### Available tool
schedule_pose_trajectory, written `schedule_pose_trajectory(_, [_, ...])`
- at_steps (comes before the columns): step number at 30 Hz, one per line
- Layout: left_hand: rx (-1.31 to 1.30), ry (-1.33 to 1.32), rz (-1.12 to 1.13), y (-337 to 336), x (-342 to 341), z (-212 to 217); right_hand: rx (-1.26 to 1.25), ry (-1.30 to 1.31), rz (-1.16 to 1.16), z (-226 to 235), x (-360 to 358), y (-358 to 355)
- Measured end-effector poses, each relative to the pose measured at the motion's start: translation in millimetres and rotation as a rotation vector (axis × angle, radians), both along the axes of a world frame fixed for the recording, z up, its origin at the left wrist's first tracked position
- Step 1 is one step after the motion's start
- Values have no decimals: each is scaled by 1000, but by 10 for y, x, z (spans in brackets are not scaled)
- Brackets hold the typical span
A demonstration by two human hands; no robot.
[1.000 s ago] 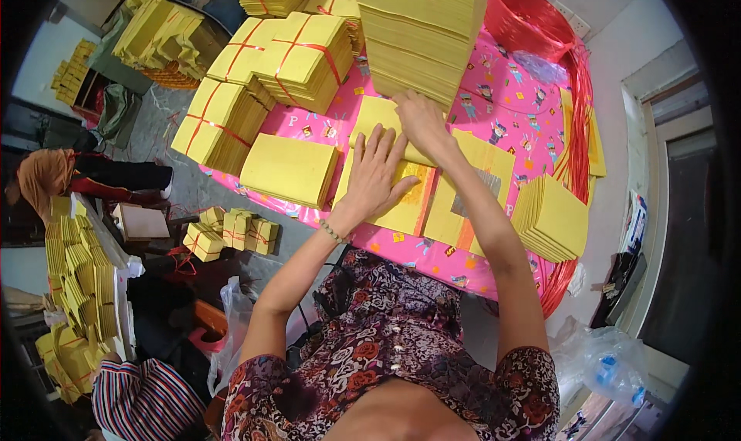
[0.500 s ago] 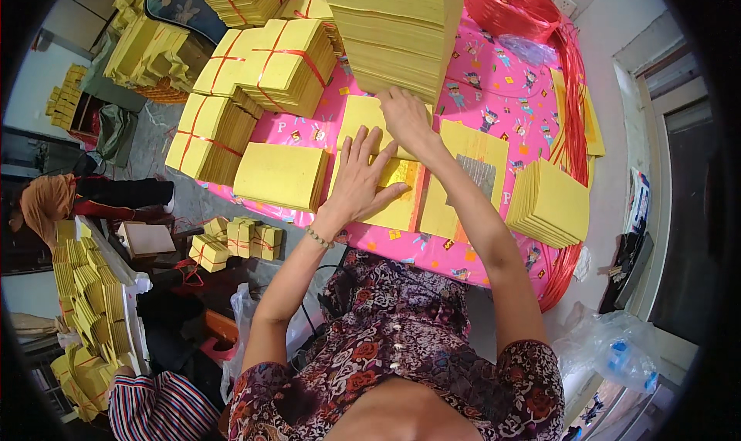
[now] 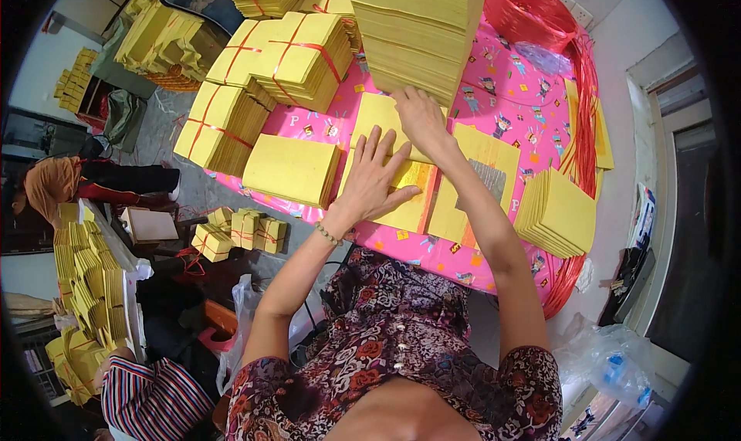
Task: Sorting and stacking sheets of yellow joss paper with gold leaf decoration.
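My left hand [image 3: 372,184] lies flat with fingers spread on a yellow paper sheet [image 3: 373,119] that has a shiny gold foil patch [image 3: 407,175] and an orange strip. At the sheet's far part, close to the base of a tall yellow paper stack [image 3: 413,51], my right hand [image 3: 423,124] is closed, its fingers bent down on the paper; the fingertips are partly hidden. Beneath my right forearm lies another yellow sheet with a silvery-grey patch [image 3: 486,180]. Left of my left hand sits a low yellow paper stack [image 3: 292,171].
Bundles tied with red ribbon [image 3: 303,59] stand at the table's left. A fanned paper pile [image 3: 557,213], hanging red strands [image 3: 587,124] and a red basket [image 3: 531,12] are at the right. The tablecloth [image 3: 494,93] is pink. Two people [image 3: 158,398] are at the left.
The whole view has shifted slightly, so the table appears a little further right. Both hands keep nearly the same place on the yellow sheet.
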State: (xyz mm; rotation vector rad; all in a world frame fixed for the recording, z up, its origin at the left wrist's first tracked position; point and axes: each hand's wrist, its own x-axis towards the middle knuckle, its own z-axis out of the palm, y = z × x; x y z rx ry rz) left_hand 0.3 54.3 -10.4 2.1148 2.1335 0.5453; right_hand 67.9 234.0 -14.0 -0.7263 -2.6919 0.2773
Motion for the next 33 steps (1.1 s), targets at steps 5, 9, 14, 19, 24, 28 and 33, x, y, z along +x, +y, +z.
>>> schedule_pose_trajectory(5, [3,-13,-11,6,4,-16,-35,-1,-6,21,42,9])
schedule_pose_trajectory(9, [34,3,-19,-2,-16,-26,18,209,45,150,230,-196])
schedule_pose_trajectory(14, [66,-16,-16,-10,-26,-50,23,49,105,168,870,-653])
schedule_pose_trajectory(19, [81,-12,-28,-10,-39,-50,58,-63,161,248,1145,-753])
schedule_pose_trajectory(24, [83,-24,-27,-8,-31,-83,72,60,123,210,1259,-745])
schedule_pose_trajectory(28, [68,-6,-23,-21,-29,-85,-250,278,-177,104,1228,-752])
schedule_pose_trajectory(33, [51,-9,-16,-22,-26,-77,-556,331,-335,87,1078,-712])
